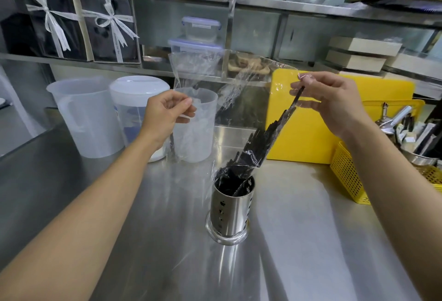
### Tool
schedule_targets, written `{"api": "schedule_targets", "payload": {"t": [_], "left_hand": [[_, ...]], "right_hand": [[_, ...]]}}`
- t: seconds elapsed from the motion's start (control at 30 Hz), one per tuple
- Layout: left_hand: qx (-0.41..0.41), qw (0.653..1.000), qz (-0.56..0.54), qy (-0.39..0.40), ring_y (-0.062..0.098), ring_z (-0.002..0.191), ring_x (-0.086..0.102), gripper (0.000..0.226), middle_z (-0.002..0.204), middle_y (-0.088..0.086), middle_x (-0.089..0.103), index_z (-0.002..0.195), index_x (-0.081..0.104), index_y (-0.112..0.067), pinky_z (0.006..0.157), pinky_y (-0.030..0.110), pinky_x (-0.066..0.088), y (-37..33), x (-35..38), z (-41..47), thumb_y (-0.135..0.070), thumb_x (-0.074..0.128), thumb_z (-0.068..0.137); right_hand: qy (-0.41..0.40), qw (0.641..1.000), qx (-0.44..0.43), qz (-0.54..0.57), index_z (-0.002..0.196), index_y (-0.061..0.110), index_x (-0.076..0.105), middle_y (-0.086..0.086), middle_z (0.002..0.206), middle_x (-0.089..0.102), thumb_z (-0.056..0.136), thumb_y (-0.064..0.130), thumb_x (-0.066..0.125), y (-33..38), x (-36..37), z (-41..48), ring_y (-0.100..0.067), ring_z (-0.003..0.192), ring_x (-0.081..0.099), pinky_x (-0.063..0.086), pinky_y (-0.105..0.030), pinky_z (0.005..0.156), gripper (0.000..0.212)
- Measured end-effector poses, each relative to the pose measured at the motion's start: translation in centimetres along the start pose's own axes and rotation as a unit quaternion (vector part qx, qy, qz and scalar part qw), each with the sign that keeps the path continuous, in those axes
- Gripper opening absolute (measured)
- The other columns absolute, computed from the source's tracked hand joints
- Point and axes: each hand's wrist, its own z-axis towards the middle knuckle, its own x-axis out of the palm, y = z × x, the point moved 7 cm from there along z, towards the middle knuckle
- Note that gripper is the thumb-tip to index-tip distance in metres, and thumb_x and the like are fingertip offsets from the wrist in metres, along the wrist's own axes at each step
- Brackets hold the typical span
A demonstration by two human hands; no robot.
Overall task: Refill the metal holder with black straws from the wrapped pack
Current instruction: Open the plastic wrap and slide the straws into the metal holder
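A perforated metal holder (230, 207) stands upright on the steel counter, with black straws (265, 138) leaning into its mouth. The straws slant up to the right, still partly inside a clear plastic wrapper (215, 71) that is stretched above the holder. My left hand (167, 111) pinches the wrapper's left edge. My right hand (327, 99) pinches the wrapper's right corner together with the top end of a black straw. The straws' lower ends are hidden inside the holder.
Three translucent plastic jugs (88, 116) stand at the back left. A yellow cutting board (311, 118) leans behind the holder. A yellow basket (354, 171) with utensils sits at the right. Shelves with boxes and containers run along the back.
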Motion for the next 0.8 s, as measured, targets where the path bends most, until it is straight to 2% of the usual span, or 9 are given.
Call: {"api": "schedule_targets", "payload": {"t": [0.17,0.43,0.6,0.7,0.8], "left_hand": [[-0.003,1.0,-0.018,-0.001,0.009,0.055,0.065,0.015,0.057,-0.007,0.07,0.074,0.063,-0.014,0.054,0.023,0.055,-0.4,-0.1,0.0,-0.007,0.06,0.086],[0.001,0.999,-0.034,-0.008,0.01,0.057,0.066,0.015,0.058,-0.007,0.07,0.073,0.063,-0.014,0.056,0.024,0.055,-0.7,-0.6,-0.1,-0.007,0.06,0.085],[0.007,0.999,-0.028,-0.015,0.009,0.058,0.066,0.014,0.059,-0.008,0.07,0.075,0.064,-0.016,0.058,0.023,0.056,-1.2,-0.9,-0.2,-0.009,0.06,0.086],[0.017,0.999,-0.031,-0.024,0.009,0.058,0.065,0.013,0.057,-0.009,0.069,0.075,0.063,-0.016,0.058,0.023,0.056,-1.8,-1.1,0.0,-0.01,0.06,0.086],[0.027,0.999,-0.032,-0.028,0.008,0.057,0.065,0.013,0.055,-0.01,0.068,0.075,0.063,-0.016,0.057,0.023,0.055,-2.6,-1.1,0.3,-0.01,0.06,0.086]], "right_hand": [[-0.009,1.0,-0.017,-0.005,0.093,0.012,0.067,-0.005,0.087,0.069,0.086,0.018,0.06,0.9,0.0,0.2,-0.022,0.087,0.068,0.054,-0.035,0.076,0.012],[-0.012,0.999,-0.031,0.018,0.088,0.017,0.068,0.002,0.082,0.071,0.085,0.02,0.061,1.9,0.5,-0.2,-0.021,0.088,0.068,0.053,-0.036,0.078,0.008],[-0.012,1.0,-0.022,0.019,0.103,0.016,0.064,0.0,0.095,0.07,0.085,0.021,0.061,1.7,0.4,-0.3,-0.022,0.097,0.067,0.053,-0.036,0.081,0.019],[0.005,0.999,0.022,0.035,0.11,0.02,0.059,-0.003,0.104,0.068,0.083,0.019,0.062,0.6,0.6,-0.6,-0.023,0.101,0.066,0.053,-0.037,0.084,0.027],[0.028,0.998,0.063,0.011,0.117,0.017,0.056,-0.004,0.105,0.068,0.081,0.013,0.064,-0.9,1.4,-1.2,-0.021,0.099,0.066,0.052,-0.038,0.085,0.037]]}}
